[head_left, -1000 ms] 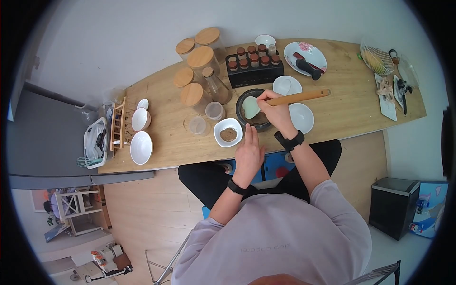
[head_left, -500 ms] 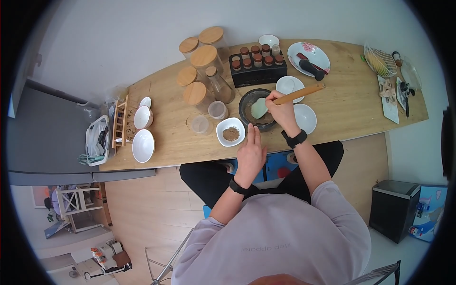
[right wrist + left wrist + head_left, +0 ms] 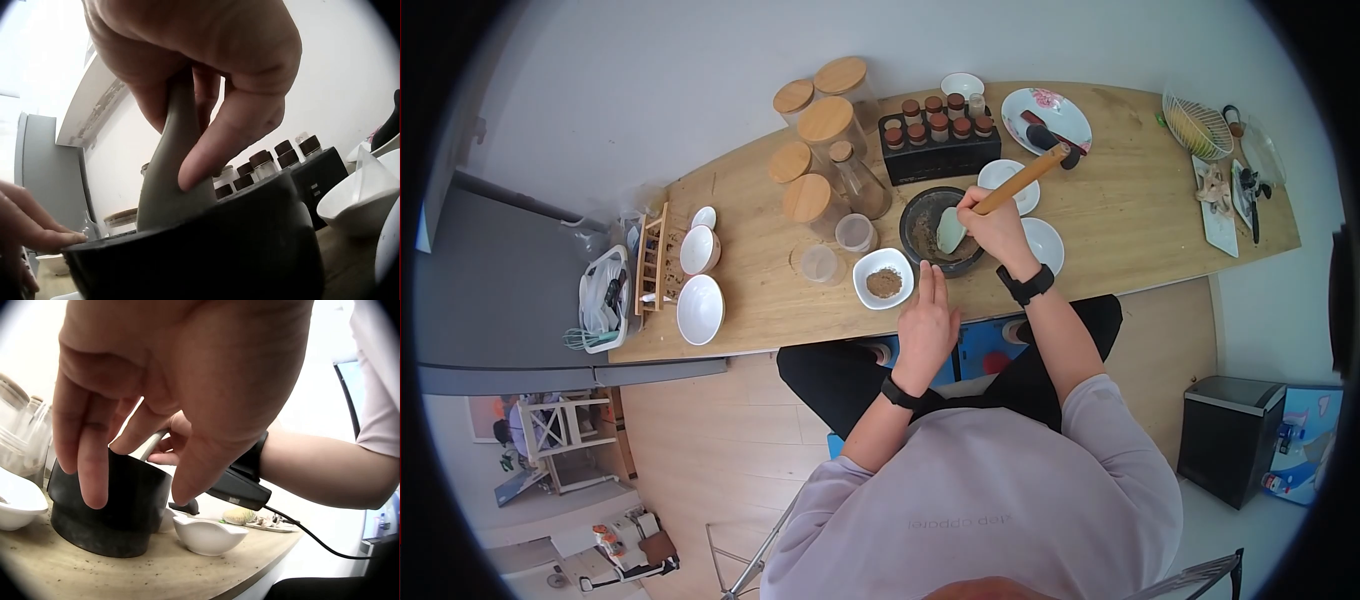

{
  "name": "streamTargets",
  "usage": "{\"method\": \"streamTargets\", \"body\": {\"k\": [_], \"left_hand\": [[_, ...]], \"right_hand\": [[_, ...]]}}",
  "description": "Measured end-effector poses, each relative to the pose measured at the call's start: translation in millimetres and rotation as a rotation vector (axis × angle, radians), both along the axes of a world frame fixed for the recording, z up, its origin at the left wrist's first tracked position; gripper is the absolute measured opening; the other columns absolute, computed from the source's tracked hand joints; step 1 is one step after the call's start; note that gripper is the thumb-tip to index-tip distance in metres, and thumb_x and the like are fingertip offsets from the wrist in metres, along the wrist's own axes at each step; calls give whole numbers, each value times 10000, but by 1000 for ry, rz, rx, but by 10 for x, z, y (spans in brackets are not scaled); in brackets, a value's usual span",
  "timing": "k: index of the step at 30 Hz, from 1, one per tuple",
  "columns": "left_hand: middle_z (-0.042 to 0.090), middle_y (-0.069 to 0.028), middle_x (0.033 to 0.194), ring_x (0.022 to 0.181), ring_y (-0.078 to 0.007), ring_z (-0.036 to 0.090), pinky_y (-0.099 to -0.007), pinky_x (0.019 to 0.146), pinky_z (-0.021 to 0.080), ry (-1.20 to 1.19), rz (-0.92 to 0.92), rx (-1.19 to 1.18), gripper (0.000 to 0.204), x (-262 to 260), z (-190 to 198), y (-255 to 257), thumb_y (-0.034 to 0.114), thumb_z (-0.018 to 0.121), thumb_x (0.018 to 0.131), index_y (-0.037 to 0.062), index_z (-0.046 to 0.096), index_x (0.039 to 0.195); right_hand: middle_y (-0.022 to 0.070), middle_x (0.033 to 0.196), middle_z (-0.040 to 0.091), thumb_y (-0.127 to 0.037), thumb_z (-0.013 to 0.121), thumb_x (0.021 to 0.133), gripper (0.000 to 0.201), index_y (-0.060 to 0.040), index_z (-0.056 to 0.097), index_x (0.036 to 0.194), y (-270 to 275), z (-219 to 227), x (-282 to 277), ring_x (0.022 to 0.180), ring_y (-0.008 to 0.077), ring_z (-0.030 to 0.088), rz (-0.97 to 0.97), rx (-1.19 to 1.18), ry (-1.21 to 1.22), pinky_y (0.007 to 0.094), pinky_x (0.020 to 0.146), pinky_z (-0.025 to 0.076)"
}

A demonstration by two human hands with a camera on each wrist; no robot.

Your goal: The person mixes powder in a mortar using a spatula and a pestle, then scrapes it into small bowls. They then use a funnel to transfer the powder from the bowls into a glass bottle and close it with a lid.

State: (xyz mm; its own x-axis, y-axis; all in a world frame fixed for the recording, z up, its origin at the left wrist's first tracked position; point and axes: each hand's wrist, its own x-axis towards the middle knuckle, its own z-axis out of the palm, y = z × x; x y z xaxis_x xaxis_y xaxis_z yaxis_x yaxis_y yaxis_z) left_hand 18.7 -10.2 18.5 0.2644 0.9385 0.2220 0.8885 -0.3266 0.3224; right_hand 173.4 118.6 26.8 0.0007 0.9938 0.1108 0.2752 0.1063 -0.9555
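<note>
In the head view my right hand (image 3: pixel 998 230) grips a spatula low on its wooden handle (image 3: pixel 1022 180). The spatula's pale green head (image 3: pixel 950 230) is down inside a black mortar (image 3: pixel 941 268) with brown powder in it. The right wrist view shows thumb and fingers pinching the spatula (image 3: pixel 172 169) just above the mortar's rim (image 3: pixel 206 219). My left hand (image 3: pixel 928 328) rests its extended fingertips on the mortar's near rim; in the left wrist view these fingers (image 3: pixel 94 456) hang against the mortar's side. Left of it, a white square bowl (image 3: pixel 861 285) holds brown powder.
Behind the mortar stands a black rack of spice jars (image 3: pixel 945 160), with wooden-lidded canisters (image 3: pixel 812 200) to its left. Two white bowls (image 3: pixel 1045 245) sit right of the mortar. A floral plate (image 3: pixel 1025 105) carries a black pestle (image 3: pixel 1050 143). Plastic cups (image 3: pixel 818 264) stand left.
The spatula's head has shifted right inside the mortar, and its handle has swung more upright, toward the back. The right hand moved slightly right; the left stays at the rim.
</note>
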Motion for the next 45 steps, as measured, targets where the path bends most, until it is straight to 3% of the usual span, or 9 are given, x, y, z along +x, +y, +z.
{"method": "streamTargets", "body": {"k": [5, 12, 15, 18, 23, 26, 29, 38, 45], "left_hand": [[435, -274, 1456, 963, -347, 686, -369, 764, 577, 10, 11, -25, 712, -12, 30, -12, 193, 738, 811, -83, 444, 1399], [435, -266, 1459, 971, -347, 683, -370, 770, 576, 15, 5, -3, 706, -16, 18, -12, 214, 729, 823, -84, 446, 1397], [437, -265, 1458, 975, -344, 683, -368, 767, 578, -1, 4, 24, 701, -18, -15, -7, 212, 731, 822, -84, 451, 1392], [443, -264, 1452, 978, -341, 684, -366, 765, 580, -9, 1, 7, 695, -33, 0, -4, 210, 733, 821, -83, 457, 1387], [452, -258, 1446, 975, -337, 686, -365, 764, 581, -23, 4, 3, 693, -41, -5, 10, 209, 735, 819, -77, 461, 1387], [454, -255, 1446, 970, -338, 688, -367, 763, 581, -26, -3, 30, 697, -47, 5, 3, 208, 739, 814, -72, 463, 1389], [458, -255, 1444, 963, -336, 690, -368, 761, 581, -15, -1, -20, 699, -58, 20, -1, 206, 739, 811, -68, 463, 1391], [456, -249, 1450, 913, -333, 699, -372, 737, 582, -26, 2, 26, 688, -47, -19, 2, 211, 729, 819, -71, 463, 1388], [455, -250, 1449, 883, -334, 701, -373, 730, 581, -13, 2, -2, 689, -28, 22, 3, 197, 731, 815, -72, 459, 1388]], "right_hand": [[56, 628, 616, -58, 641, 787, 55, -3, 643, 783, -107, 209, -174, 586, 137, 579, 85, -21, 182, 299, 564, 441], [55, 641, 605, -45, 636, 796, 37, -11, 638, 781, 48, 215, 74, 596, 135, 559, 138, 63, -152, 293, 579, 435], [83, 690, 627, -55, 633, 799, 28, -27, 633, 804, 46, 471, 111, 632, 208, 598, 166, 220, -160, 334, 602, 461], [118, 748, 639, -62, 616, 803, 32, -34, 602, 810, 52, 568, 153, 695, 315, 620, 145, 471, -513, 402, 632, 481], [171, 761, 633, -115, 645, 767, 82, -53, 608, 806, -83, 288, 39, 760, 396, 626, 45, 215, -495, 471, 672, 485], [80, 688, 597, -27, 618, 784, 32, -20, 588, 793, -17, 203, -16, 605, 204, 593, 9, 101, -334, 348, 570, 454], [139, 666, 608, -94, 640, 781, 92, -18, 593, 761, 10, 266, -40, 651, 281, 625, -15, 75, -126, 372, 612, 471], [51, 635, 607, -65, 629, 788, 66, -7, 608, 765, 5, 20, 20, 602, 136, 603, 11, -116, 92, 313, 561, 455], [60, 630, 607, -71, 634, 789, 61, -10, 636, 787, -13, 122, -118, 590, 142, 588, 59, 13, 102, 308, 561, 448]]}}
